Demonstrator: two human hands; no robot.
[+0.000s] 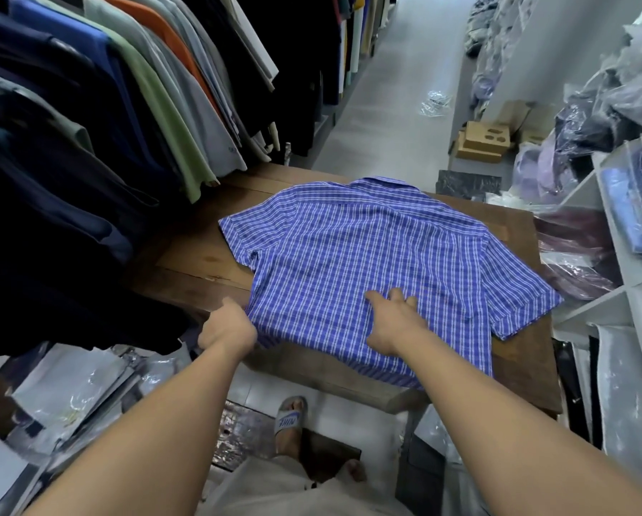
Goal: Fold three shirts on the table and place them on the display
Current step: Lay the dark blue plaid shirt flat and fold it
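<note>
1. The blue plaid short-sleeved shirt (379, 262) lay back-up across the wooden table (196, 255), collar at 12 o'clock; its hem hung over the near edge, so the front and buttons were hidden.
2. The left hand (228, 325), at 8 o'clock of the shirt, pinched the side seam; its fingertips were tucked under the cloth.
3. The right hand (394, 318) pressed flat on the fabric at 6 o'clock, fingers spread narrowly.
4. The weave looked thin and crisp, checked in white lines; the table planks were dark and worn.
5. Hanging garments (125, 106) at 10 o'clock were cut off by the frame.

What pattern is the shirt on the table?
Blue and white check, on the shirt, seen in the head view.
</note>
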